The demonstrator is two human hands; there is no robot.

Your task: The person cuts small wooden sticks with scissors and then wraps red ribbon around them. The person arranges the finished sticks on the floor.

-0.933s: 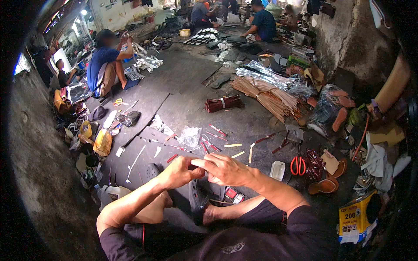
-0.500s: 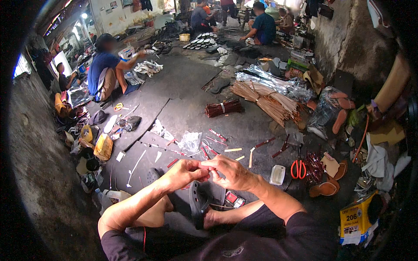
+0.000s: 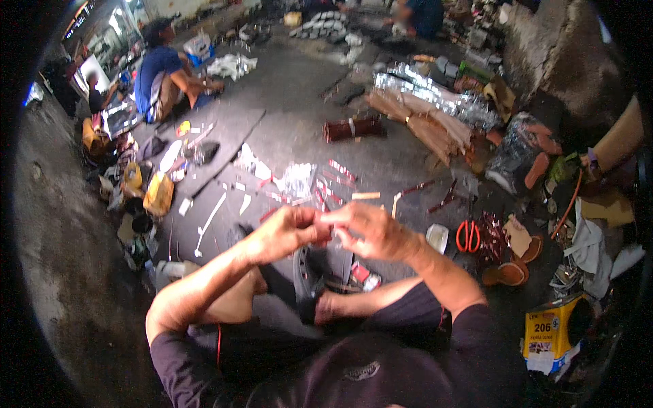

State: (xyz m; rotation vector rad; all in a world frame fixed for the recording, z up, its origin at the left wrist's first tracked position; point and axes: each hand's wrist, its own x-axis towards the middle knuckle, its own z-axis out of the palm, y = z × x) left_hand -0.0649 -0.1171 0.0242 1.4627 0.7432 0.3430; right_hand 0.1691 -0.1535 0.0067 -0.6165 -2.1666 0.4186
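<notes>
My left hand (image 3: 289,232) and my right hand (image 3: 371,230) meet above the floor in front of my crossed legs. Both are closed, thumbs and fingers pinched together at the same spot. Whatever lies between the fingertips is too small and blurred to name. Just beyond them, short dark red strips (image 3: 342,170) are scattered beside a crumpled clear plastic bag (image 3: 297,182). Right of these lies a pale flat strip (image 3: 366,196). A dark clog (image 3: 307,275) is on my foot below the hands, with a small red-and-white box (image 3: 365,277) close by.
To the right are a white tray (image 3: 437,238), orange-handled scissors (image 3: 468,236) and a heap of dark red strips (image 3: 493,234). Farther off lies a tied dark red bundle (image 3: 354,129). A yellow can (image 3: 554,336) stands at lower right. A co-worker (image 3: 160,75) squats at far left.
My view has tipped downward, so the floor and hands sit higher in the picture. Both hands keep their pinch together. The co-worker's outstretched arm has come down.
</notes>
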